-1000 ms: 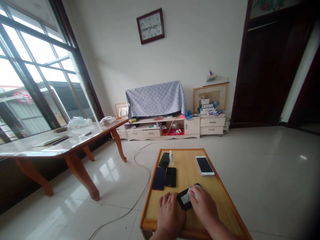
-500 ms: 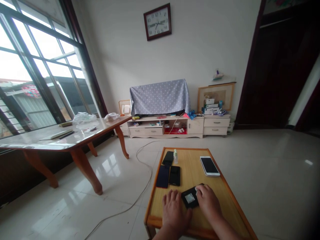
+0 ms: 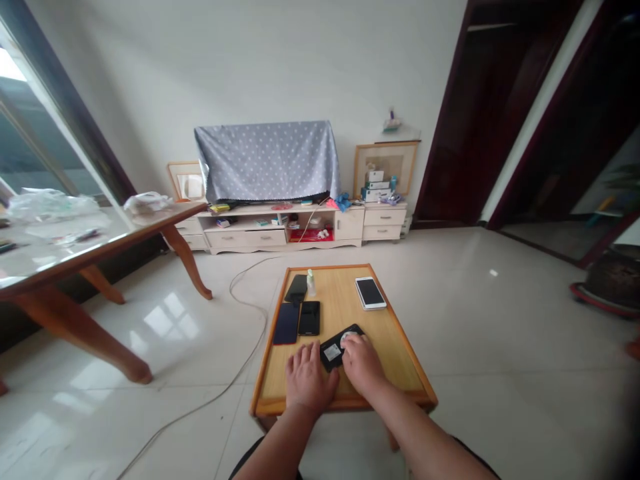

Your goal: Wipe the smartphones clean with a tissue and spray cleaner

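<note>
On a small wooden table (image 3: 345, 283) lies a dark phone-like device (image 3: 332, 352), slightly turned, with a pale label on its upper face. My left hand (image 3: 309, 380) rests with fingers stretched and apart at its left side, the thumb by its lower edge. Pinched in the fingers of my right hand (image 3: 363, 363) is a small white wad (image 3: 347, 338), pressed onto the device's upper right part. Whether the wad is cloth, tissue or cotton I cannot tell.
Near the left edge lie three dark phones (image 3: 309, 319) beside a small clear bottle (image 3: 311, 283). A white phone (image 3: 371, 293) is at the back right. A cable (image 3: 225, 387) runs along the floor left of the table. A larger glossy table (image 3: 140, 227) stands further left.
The view has tilted down and turned right. My right hand stays on the device with the white wad, which now shows more. My left hand stays beside the device.
</note>
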A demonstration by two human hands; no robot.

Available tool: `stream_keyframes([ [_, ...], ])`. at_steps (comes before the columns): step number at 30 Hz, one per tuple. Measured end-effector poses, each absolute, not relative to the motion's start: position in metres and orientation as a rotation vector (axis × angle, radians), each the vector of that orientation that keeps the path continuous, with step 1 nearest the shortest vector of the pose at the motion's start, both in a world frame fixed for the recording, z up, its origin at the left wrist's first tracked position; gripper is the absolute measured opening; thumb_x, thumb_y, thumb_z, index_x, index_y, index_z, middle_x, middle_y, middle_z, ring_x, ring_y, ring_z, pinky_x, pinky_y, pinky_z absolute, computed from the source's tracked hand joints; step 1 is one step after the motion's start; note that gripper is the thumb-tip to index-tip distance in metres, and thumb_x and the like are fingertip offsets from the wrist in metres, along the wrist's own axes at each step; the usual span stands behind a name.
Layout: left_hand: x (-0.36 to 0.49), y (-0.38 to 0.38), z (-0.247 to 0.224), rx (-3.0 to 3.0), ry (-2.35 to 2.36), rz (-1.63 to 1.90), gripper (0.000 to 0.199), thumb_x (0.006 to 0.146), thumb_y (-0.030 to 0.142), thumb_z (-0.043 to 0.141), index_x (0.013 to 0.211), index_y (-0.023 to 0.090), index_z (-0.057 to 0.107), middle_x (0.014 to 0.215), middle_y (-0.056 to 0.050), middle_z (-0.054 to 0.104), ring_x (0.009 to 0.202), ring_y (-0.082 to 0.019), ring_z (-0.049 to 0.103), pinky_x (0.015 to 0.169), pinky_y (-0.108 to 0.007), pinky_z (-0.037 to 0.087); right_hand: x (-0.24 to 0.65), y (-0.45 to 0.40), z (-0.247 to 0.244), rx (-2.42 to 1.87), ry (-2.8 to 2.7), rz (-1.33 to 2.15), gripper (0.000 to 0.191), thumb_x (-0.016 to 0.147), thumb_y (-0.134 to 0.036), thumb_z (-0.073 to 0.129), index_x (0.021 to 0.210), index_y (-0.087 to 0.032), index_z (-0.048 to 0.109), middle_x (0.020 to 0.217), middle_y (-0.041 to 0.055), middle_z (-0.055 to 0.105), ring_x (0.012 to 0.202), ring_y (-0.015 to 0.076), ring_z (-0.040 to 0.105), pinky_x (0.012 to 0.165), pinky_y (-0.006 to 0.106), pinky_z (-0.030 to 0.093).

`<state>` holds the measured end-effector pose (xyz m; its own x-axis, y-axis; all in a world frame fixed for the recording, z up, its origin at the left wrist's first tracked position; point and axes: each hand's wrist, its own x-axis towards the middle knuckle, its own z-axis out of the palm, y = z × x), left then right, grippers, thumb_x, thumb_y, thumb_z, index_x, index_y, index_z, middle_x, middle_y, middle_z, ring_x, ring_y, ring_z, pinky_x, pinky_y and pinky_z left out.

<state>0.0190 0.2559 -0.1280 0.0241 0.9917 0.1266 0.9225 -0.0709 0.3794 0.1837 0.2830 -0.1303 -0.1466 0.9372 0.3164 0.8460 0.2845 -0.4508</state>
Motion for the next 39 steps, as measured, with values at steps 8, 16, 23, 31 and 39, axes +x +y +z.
stream_keyframes([
  [8,0.018,0.256,-0.123,2.124,1.969,0.529,0.063,0.084,0.047,0.057,0.141,0.022,0.055,0.146,-0.012,0.057,0.14,-0.035,0.041,0.117,-0.051,0.023,0.189,0.28,-0.125,-1.594,-2.128,0.262,0.037,0.098,-0.02,0.048,0.125,-0.022,0.072,0.131,0.0069,0.07,0.13,0.0299,0.052,0.108,0.043,0.038],
  [16,0.014,0.255,-0.129,2.15,1.905,0.568,0.066,0.083,0.043,0.058,0.145,0.021,0.052,0.147,-0.012,0.059,0.144,-0.034,0.039,0.12,-0.051,0.019,0.203,0.292,-0.131,-1.698,-2.117,0.254,0.04,0.105,-0.033,0.042,0.136,-0.028,0.066,0.146,0.005,0.06,0.149,0.0353,0.031,0.115,0.059,0.028],
  [23,0.01,0.256,-0.137,2.082,1.914,0.586,0.075,0.085,0.04,0.055,0.155,0.017,0.039,0.15,-0.014,0.057,0.146,-0.034,0.038,0.122,-0.052,0.016,0.179,0.268,-0.117,-1.628,-2.205,0.473,0.05,0.108,-0.051,0.031,0.149,-0.033,0.053,0.156,0.0034,0.049,0.155,0.0371,0.018,0.119,0.07,0.008],
  [31,0.01,0.254,-0.137,2.085,1.94,0.619,0.077,0.083,0.037,0.057,0.154,0.014,0.038,0.147,-0.015,0.059,0.144,-0.034,0.041,0.122,-0.05,0.017,0.179,0.269,-0.104,-1.679,-2.214,0.488,0.054,0.108,-0.054,0.024,0.151,-0.034,0.051,0.158,0.0,0.045,0.155,0.0383,0.013,0.116,0.075,-0.003],
  [39,0.009,0.254,-0.138,2.112,1.944,0.646,0.064,0.089,0.028,0.048,0.151,0.014,0.044,0.142,-0.012,0.065,0.139,-0.027,0.046,0.12,-0.043,0.021,0.16,0.257,-0.104,-1.561,-2.348,0.601,0.057,0.108,-0.055,0.011,0.157,-0.041,0.038,0.161,-0.0052,0.039,0.157,0.0303,0.012,0.12,0.069,-0.004],
])
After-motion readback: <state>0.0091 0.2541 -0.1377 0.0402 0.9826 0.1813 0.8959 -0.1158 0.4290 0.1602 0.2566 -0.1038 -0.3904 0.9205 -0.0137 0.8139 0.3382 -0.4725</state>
